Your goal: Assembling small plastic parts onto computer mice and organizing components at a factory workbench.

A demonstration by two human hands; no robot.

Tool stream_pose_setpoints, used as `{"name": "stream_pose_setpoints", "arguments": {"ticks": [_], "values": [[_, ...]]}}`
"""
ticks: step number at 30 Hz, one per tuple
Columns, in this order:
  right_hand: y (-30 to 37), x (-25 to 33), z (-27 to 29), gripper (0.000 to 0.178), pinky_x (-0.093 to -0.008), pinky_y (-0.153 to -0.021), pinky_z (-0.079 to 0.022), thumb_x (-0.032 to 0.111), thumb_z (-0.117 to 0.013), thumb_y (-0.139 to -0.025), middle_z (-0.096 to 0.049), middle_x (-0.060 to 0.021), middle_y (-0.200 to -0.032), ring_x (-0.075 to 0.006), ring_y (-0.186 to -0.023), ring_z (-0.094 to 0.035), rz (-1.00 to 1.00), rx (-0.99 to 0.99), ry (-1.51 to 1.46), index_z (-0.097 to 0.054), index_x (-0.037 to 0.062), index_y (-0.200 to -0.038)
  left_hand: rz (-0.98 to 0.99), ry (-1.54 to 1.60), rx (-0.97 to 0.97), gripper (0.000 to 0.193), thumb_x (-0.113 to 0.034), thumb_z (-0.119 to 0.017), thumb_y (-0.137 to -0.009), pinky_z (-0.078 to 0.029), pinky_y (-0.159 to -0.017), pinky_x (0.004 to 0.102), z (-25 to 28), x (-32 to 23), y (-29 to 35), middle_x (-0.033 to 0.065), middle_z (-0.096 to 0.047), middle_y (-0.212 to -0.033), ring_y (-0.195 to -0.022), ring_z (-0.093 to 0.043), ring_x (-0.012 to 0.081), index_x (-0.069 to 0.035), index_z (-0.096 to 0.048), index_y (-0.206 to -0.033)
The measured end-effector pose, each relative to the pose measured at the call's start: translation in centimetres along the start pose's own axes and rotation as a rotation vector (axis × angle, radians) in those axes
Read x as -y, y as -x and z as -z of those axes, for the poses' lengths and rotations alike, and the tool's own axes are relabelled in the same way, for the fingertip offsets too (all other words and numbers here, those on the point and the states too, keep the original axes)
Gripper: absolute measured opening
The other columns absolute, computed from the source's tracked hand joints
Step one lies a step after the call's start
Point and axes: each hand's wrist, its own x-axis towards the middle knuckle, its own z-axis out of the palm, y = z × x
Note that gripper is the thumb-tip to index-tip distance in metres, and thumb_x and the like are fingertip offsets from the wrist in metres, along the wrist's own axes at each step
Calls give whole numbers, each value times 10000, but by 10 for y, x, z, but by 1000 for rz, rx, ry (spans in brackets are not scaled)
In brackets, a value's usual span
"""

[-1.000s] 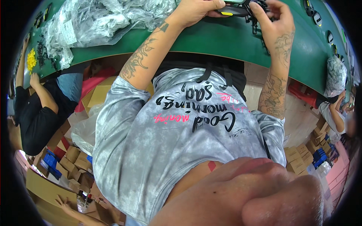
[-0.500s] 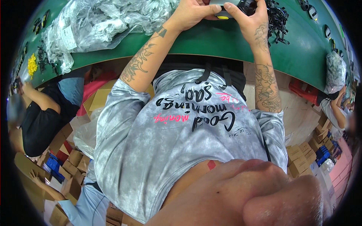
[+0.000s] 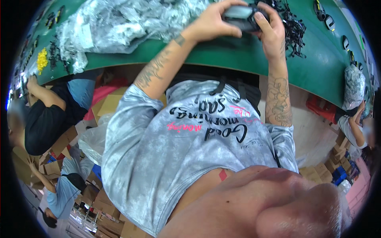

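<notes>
Above the green table I hold a dark, rounded device (image 3: 247,24) with a glossy grey panel; its exact kind does not show. My left hand (image 3: 210,23) grips its left end, thumb along the near side and fingers round the far side. At the right end, my right hand (image 3: 273,35) has its thumb on the casing and its index finger bent over the far side. A pile of small black parts (image 3: 294,35) lies just right of that hand. To the left of my left hand spreads a heap of clear plastic bags (image 3: 119,29).
The green table (image 3: 325,63) has a curved-looking near edge in front of me. Yellow pieces (image 3: 42,60) lie at far left, dark devices (image 3: 329,23) at far right, near a filled clear bag (image 3: 354,85). Other people sit or stand on both sides, among cardboard boxes (image 3: 104,202).
Both hands have come closer to me with the device, which is turned so that its yellow part no longer shows. The whole view has shifted slightly. A person at lower left has changed posture.
</notes>
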Motion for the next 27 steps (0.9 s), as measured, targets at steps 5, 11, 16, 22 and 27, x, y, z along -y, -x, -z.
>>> {"name": "stream_pose_setpoints", "arguments": {"ticks": [5,11,16,22,27], "values": [[11,-20,-7,411,-267,-761,-520,224,-812,-889,-663,-35,-932,-107,-825,-616,64,-224,132,-621,-32,-1148,-391,-570,-61,791,-51,-872,-629,-500,-1031,375,-19,-6,9,145,-596,-1274,-1183,-603,298,-41,-594,-1370],[45,12,1,578,-375,-989,-493,123,-747,-927,-558,-138,-1280,-220,-1204,-564,359,-210,226,-463,12,-1417,-457,-932,-373,613,-216,-818,-687,-534,-949,397,-26,-41,7,186,-634,-1091,-1044,-635,353,7,-645,-1230],[86,-18,26,171,-253,-630,-483,34,-712,-896,-637,-24,-789,-106,-658,-563,481,-234,495,-663,2,-1057,404,-1420,-489,613,-400,-635,-986,-602,-841,488,52,-91,-66,262,-677,-1258,-981,-730,405,86,-569,-1354],[85,-36,19,101,-354,-570,-496,-51,-652,-795,-659,-126,-757,-262,-604,-625,595,-99,712,-672,9,-874,-78,-1717,-716,793,-581,-606,-931,-459,-1079,498,138,-20,-164,332,-624,-1317,-1270,-577,462,104,-585,-1329],[83,-28,17,83,-353,-581,-496,-17,-635,-836,-655,-123,-757,-264,-607,-621,457,-66,720,-681,13,-899,324,-1450,-741,876,-693,-693,-801,-472,-1085,461,87,-15,-193,275,-629,-1366,-1287,-604,407,19,-664,-1311]]}}
